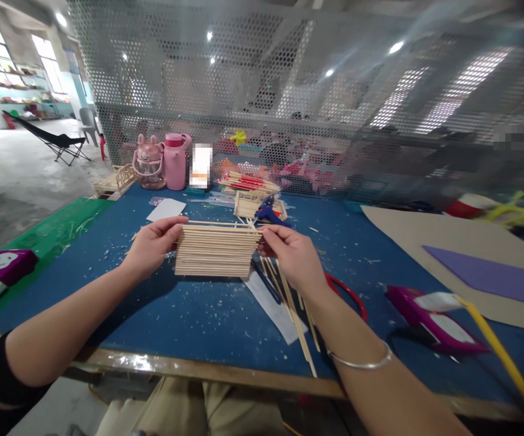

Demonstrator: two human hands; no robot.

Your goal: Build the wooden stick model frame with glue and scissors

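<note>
A panel of thin wooden sticks (214,251), laid side by side, is held up over the blue table. My left hand (155,245) pinches its upper left corner. At the upper right corner, my right hand (291,251) grips the panel between thumb and fingers. One stick runs along the top edge between both hands, with a narrow gap below it. Loose wooden sticks (296,312) lie under my right hand, beside a dark pen-like tool (266,281) and a white paper strip (275,309). Behind the panel is a blue glue gun (268,212).
Pink bottles (175,163) and a bundle of red-marked sticks (248,181) stand at the back, before a perforated metal screen (262,79). Purple power strips (438,321) sit left and right. A purple sheet (493,272) lies on beige board (398,233). Red-handled scissors or cable (348,297) is partly hidden.
</note>
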